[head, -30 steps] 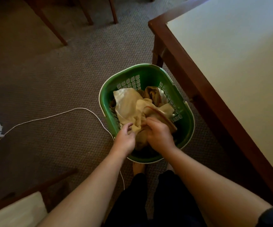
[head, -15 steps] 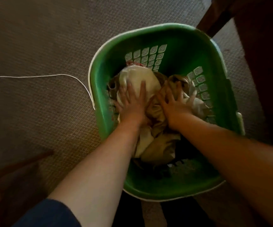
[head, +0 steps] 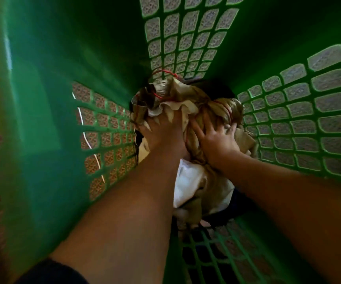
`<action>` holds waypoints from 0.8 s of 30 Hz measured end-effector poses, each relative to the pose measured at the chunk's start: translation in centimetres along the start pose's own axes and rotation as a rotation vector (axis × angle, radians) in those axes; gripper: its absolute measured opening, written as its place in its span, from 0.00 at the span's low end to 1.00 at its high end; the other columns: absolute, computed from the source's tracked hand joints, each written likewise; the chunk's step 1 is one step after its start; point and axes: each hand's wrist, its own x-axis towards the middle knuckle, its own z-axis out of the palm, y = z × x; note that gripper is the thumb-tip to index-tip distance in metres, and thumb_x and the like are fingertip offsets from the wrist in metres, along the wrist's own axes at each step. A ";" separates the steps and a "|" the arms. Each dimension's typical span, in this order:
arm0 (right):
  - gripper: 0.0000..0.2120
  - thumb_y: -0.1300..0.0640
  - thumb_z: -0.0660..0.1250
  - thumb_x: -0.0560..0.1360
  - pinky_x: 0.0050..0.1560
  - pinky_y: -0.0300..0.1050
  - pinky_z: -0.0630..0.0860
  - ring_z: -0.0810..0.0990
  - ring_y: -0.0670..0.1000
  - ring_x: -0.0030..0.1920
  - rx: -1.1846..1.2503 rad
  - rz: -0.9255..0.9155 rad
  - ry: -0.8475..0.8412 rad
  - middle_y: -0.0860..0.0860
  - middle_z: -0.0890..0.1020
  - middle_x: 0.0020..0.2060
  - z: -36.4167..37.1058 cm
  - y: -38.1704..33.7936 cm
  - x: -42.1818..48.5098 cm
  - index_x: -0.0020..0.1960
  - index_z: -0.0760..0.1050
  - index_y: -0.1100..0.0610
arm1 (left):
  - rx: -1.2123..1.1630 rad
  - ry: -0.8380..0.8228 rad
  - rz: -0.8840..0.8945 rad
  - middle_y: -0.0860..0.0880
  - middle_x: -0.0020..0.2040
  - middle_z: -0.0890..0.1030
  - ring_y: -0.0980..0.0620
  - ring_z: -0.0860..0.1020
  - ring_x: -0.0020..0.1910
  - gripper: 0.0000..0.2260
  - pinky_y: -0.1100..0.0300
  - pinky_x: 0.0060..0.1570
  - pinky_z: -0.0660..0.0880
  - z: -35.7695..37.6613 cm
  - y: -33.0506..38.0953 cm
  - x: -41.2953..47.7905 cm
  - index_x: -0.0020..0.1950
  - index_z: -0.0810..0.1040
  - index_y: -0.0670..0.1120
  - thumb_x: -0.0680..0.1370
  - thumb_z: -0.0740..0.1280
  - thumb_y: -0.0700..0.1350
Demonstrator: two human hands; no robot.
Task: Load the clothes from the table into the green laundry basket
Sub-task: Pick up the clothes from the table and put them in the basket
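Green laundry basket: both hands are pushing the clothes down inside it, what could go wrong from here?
1. The left hand and right hand press the clothes close to the basket lattice wall. A fingertip or a fold of cloth could catch in an opening.
2. A red thread loops loose at the far edge of the pile. Pushing harder might snag or pull it.

The floor is covered in a woven brown-grey carpet (head: pixel 332 79). A thin white cord (head: pixel 83 131) is laid across it at left. Lighting is recorded as dim and warm.
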 end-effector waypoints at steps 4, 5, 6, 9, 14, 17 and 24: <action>0.51 0.49 0.67 0.79 0.72 0.79 0.50 0.50 0.70 0.78 -0.032 0.008 0.024 0.55 0.36 0.81 -0.9 -0.1 -1.6 0.77 0.25 0.43 | 0.023 -0.019 0.035 0.42 0.84 0.42 0.32 0.43 0.82 0.61 0.28 0.76 0.45 -1.6 -0.2 -1.6 0.82 0.36 0.62 0.63 0.76 0.69; 0.51 0.48 0.66 0.79 0.71 0.79 0.50 0.50 0.70 0.78 -0.031 0.008 0.035 0.55 0.37 0.81 -1.2 -0.3 -2.4 0.77 0.25 0.43 | 0.037 -0.003 0.032 0.42 0.84 0.42 0.33 0.43 0.82 0.61 0.28 0.76 0.45 -2.2 -0.3 -2.6 0.82 0.36 0.61 0.63 0.76 0.69; 0.51 0.46 0.66 0.79 0.71 0.79 0.49 0.49 0.70 0.78 -0.028 0.007 0.049 0.55 0.38 0.81 -1.6 -0.5 -3.4 0.77 0.24 0.43 | 0.045 0.002 0.029 0.41 0.84 0.40 0.33 0.42 0.82 0.62 0.28 0.76 0.46 -2.8 -0.4 -3.6 0.82 0.34 0.61 0.63 0.76 0.69; 0.53 0.44 0.68 0.76 0.70 0.81 0.47 0.47 0.71 0.78 -0.024 -0.007 0.131 0.58 0.39 0.81 -2.2 -0.9 -7.3 0.78 0.26 0.44 | -0.017 -0.037 0.065 0.39 0.84 0.38 0.31 0.41 0.82 0.63 0.28 0.76 0.52 -3.0 -1.2 -7.8 0.82 0.33 0.59 0.65 0.77 0.65; 0.52 0.48 0.65 0.77 0.72 0.78 0.42 0.34 0.67 0.79 0.007 -0.088 0.047 0.58 0.31 0.79 -1.6 -1.1 -14.3 0.76 0.22 0.43 | 0.065 -0.071 0.140 0.36 0.84 0.45 0.34 0.48 0.83 0.44 0.37 0.77 0.58 -3.0 -2.9 -16.6 0.85 0.41 0.45 0.80 0.66 0.57; 0.47 0.47 0.62 0.80 0.76 0.71 0.45 0.35 0.62 0.80 0.089 -0.078 -0.009 0.55 0.36 0.81 -2.3 -0.9 -18.1 0.77 0.24 0.46 | 0.052 -0.150 0.187 0.36 0.84 0.44 0.34 0.48 0.83 0.40 0.38 0.78 0.57 -5.1 -3.0 -20.1 0.85 0.41 0.43 0.83 0.64 0.51; 0.37 0.57 0.63 0.79 0.79 0.58 0.55 0.48 0.54 0.81 0.522 -0.044 0.156 0.52 0.50 0.82 -10.3 -2.7 -28.6 0.83 0.48 0.52 | -0.103 0.003 0.443 0.41 0.83 0.56 0.38 0.64 0.78 0.37 0.45 0.70 0.71 -14.1 -2.0 -28.4 0.85 0.45 0.46 0.82 0.62 0.41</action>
